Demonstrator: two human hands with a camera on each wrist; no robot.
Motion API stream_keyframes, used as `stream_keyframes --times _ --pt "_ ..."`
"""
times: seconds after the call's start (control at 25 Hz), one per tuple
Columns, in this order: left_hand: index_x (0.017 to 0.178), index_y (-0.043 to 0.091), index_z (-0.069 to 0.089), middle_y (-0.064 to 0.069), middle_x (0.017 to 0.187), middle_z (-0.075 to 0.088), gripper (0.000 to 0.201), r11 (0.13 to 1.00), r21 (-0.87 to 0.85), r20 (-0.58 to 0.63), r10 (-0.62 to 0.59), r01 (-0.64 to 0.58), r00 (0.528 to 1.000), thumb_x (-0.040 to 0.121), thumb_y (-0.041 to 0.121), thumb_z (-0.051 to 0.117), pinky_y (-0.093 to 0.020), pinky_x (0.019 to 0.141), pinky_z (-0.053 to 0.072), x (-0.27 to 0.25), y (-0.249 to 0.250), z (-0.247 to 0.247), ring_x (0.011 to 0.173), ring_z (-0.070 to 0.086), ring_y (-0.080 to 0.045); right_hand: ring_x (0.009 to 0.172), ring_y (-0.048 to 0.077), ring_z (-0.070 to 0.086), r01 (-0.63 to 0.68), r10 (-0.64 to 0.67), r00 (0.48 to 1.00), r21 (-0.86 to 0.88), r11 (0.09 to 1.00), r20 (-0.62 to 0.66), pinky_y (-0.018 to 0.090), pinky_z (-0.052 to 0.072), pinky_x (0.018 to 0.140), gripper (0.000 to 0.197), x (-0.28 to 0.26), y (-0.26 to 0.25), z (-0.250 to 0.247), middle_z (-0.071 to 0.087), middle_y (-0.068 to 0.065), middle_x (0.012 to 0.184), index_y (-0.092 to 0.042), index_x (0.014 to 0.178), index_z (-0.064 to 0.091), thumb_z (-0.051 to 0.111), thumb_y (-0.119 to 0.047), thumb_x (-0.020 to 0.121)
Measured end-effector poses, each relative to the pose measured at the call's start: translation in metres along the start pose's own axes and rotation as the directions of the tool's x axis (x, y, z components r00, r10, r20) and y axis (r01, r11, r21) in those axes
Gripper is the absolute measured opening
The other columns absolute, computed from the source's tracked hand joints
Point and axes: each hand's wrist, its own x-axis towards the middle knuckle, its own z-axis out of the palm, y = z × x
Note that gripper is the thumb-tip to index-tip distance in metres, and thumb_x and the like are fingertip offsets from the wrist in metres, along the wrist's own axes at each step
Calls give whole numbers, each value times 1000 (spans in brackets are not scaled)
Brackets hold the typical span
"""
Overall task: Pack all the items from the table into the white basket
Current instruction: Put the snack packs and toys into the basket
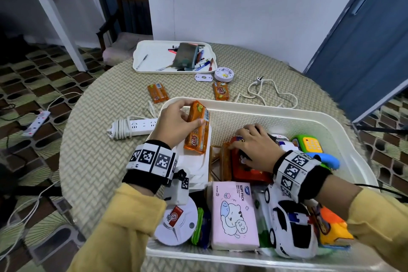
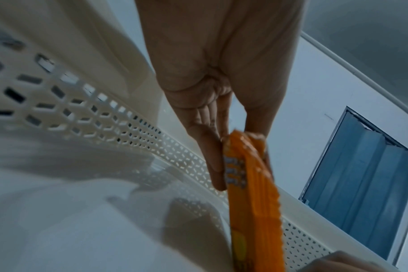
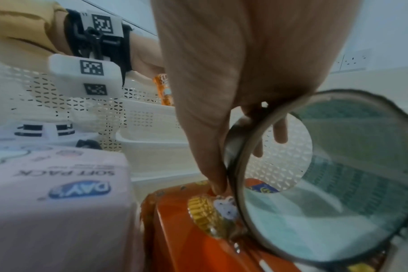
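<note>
The white basket (image 1: pixel 287 110) stands at the table's near right and holds several items. My left hand (image 1: pixel 194 113) grips an orange biscuit pack (image 1: pixel 197 127) upright over the basket's far left corner, above a white box. In the left wrist view the fingers and thumb (image 2: pixel 242 162) pinch the pack's (image 2: pixel 254 211) upper end beside the perforated wall (image 2: pixel 128 119). My right hand (image 1: pixel 247 139) is inside the basket on a red box (image 1: pixel 249 172). The right wrist view shows it (image 3: pixel 247 162) pinching the dark rim of a magnifying glass (image 3: pixel 314 184) against the red box (image 3: pixel 186 239).
On the table lie two more orange packs (image 1: pixel 157 93) (image 1: pixel 220 90), a white power strip (image 1: pixel 134 127), a white cable with plug (image 1: pixel 265 93), a round white device (image 1: pixel 224 74) and a tray of pens (image 1: pixel 150 66). The basket holds a pink tissue pack (image 1: pixel 234 214), a toy car (image 1: pixel 289 223) and a toy phone (image 1: pixel 309 143).
</note>
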Motion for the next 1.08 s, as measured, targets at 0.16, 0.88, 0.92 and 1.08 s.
stream_keyframes --times 0.16,0.88,0.92,1.08 --pt "121 21 58 -7 80 67 52 999 -44 -7 -11 10 1000 74 21 81 -39 73 59 -2 6 1 69 63 -15 127 31 28 -101 104 994 83 991 -23 45 35 101 47 -5 4 -4 33 10 137 -19 120 52 64 -42 81" --pt "114 9 47 -13 98 62 30 803 572 123 115 -165 986 87 7 58 -43 73 46 -24 21 110 92 59 -33 111 9 41 -118 430 883 797 592 -188 9 27 87 76 -58 61 -9 43 -1 119 -27 125 48 87 -35 61" --pt "113 9 47 -13 97 63 29 804 571 121 118 -167 986 86 7 58 -43 72 47 -25 18 112 91 59 -33 110 9 41 -112 427 884 804 584 -188 9 27 87 76 -59 62 -8 43 -2 118 -28 125 48 87 -35 61" --pt "117 8 45 -15 99 64 29 784 607 126 66 -130 990 89 9 55 -42 72 44 -32 11 119 94 60 -35 110 5 40 -80 422 885 827 557 -198 8 26 87 74 -61 65 -5 44 -3 120 -29 125 49 86 -35 62"
